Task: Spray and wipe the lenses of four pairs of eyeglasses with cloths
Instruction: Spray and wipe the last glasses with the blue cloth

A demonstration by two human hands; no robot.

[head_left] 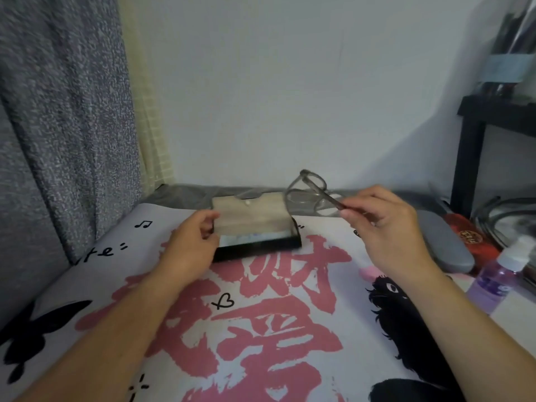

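Right hand (385, 224) pinches grey-framed eyeglasses (311, 192) by 1 temple, left hand (194, 242) grips the case (255, 227); spray bottle (496, 277) untouched at the mat's right edge, so wiping looks not yet begun.

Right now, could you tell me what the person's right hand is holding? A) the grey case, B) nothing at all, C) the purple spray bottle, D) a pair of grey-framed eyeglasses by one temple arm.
D: the right hand pinches a temple arm of the grey-framed eyeglasses, lifted above the table, while the spray bottle stands untouched at the right.
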